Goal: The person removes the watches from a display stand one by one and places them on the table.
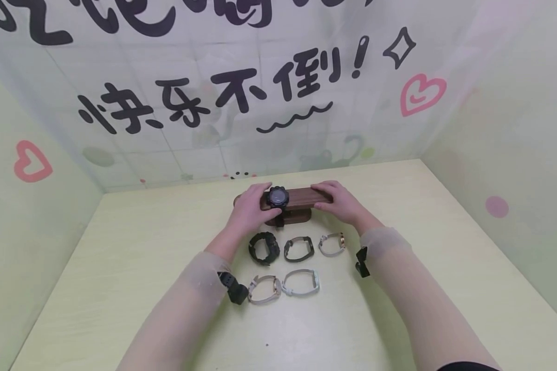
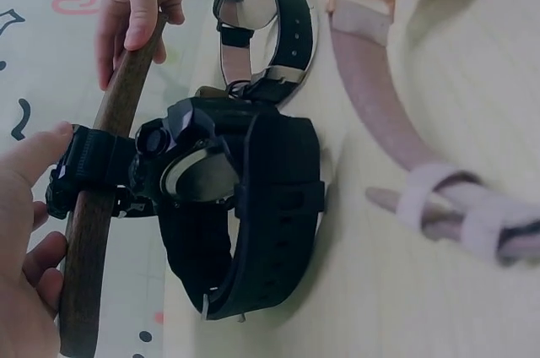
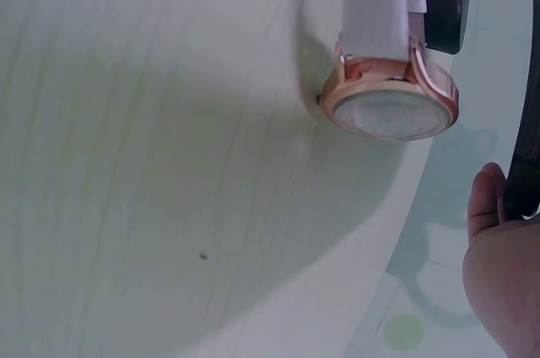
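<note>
A dark brown wooden watch stand [image 1: 301,198] stands at the back of the table, its bar raised over a rounded base [image 1: 298,218]. Strapped round the bar is a black sports watch [image 1: 278,197] with a round face. My left hand [image 1: 248,210] curls about the bar's left part, thumb and fingertips at this watch; the exact finger contact is partly hidden. At the other end, my right hand [image 1: 342,203] grips the bar between thumb and fingers. In the left wrist view, a thick black watch [image 2: 278,206] appears before the bar.
In front of the stand lie a bulky black watch [image 1: 273,247], a slim dark-strapped watch [image 1: 310,248] and a pale-strapped rose-gold watch [image 1: 341,240]. Nearer are a pinkish-strapped watch [image 1: 276,286] and a pale blue one [image 1: 315,281]. A printed wall sheet [image 1: 241,149] rises behind.
</note>
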Demonstrator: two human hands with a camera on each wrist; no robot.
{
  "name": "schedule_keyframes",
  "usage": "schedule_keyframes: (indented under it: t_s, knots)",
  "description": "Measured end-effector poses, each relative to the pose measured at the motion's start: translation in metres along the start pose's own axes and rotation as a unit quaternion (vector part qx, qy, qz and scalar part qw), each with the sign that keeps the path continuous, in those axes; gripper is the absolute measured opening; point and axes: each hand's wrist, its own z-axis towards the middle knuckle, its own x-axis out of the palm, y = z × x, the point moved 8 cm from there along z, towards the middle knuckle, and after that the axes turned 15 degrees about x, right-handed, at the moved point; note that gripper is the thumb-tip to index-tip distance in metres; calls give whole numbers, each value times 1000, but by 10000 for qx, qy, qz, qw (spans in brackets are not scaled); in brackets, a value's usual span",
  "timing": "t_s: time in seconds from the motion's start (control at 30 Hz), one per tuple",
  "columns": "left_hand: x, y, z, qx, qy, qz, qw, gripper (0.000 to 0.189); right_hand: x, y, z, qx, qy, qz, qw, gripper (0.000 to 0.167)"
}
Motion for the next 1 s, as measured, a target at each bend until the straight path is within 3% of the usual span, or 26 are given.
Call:
schedule_keyframes:
  t_s: [0.47,0.63,1.0]
  knots:
    - [3,3,13,52,511,384,9979,70,0,2,-1,-32,24,52,10000,55]
    - [2,3,14,74,576,450,9973,63,1,1,-1,-16,34,66,10000,56]
    - [2,2,17,16,719,623,9955,67,1,1,0,-5,22,77,10000,56]
